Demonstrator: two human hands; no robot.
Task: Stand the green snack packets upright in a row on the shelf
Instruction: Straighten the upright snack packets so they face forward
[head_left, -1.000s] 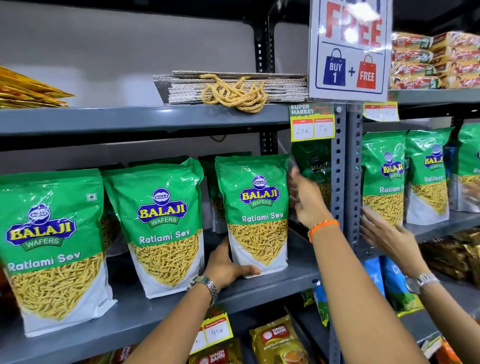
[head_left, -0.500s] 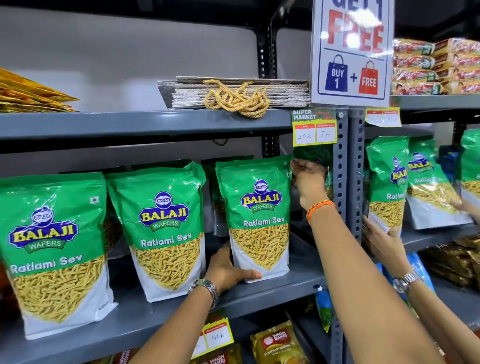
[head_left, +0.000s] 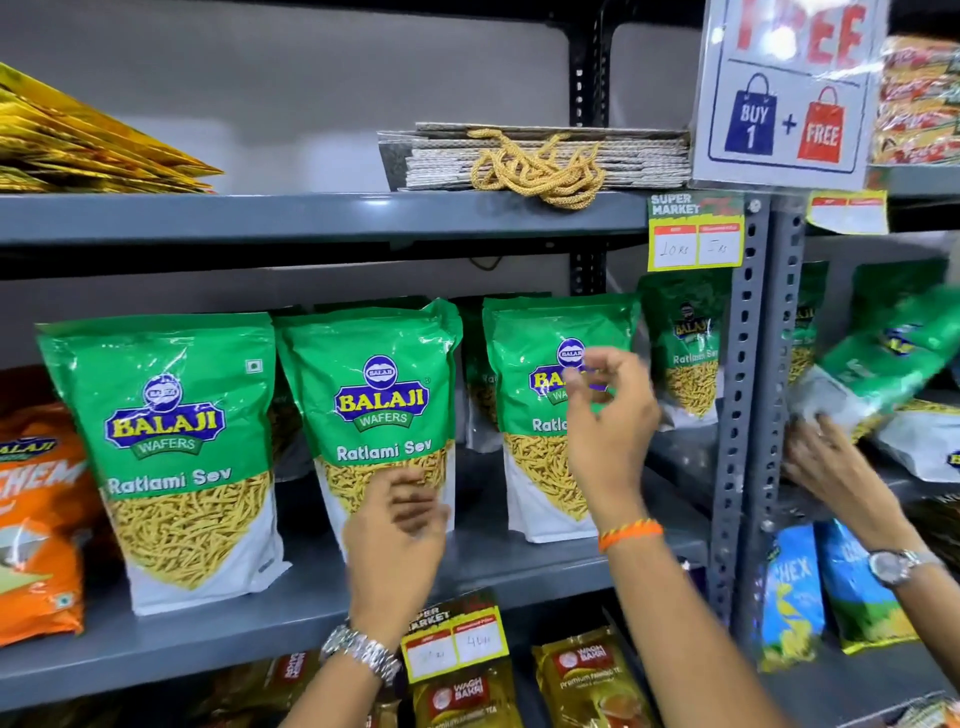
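Left hand (head_left: 395, 540) fingers (head_left: 415, 506) half curled, holding nothing, just before the lower front of the middle green packet (head_left: 382, 410); contact cannot be confirmed through blur. Right hand (head_left: 610, 426) fingers (head_left: 587, 376) loosely pinched and empty, in front of the third packet (head_left: 550, 415). Three front packets stand upright in a row on the shelf (head_left: 291, 618); a fourth (head_left: 685, 353) stands further back. Risk: a careless brush could topple these light pouches forward. Another person's hand (head_left: 831, 462) tilts a packet (head_left: 883, 358) in the neighbouring bay.
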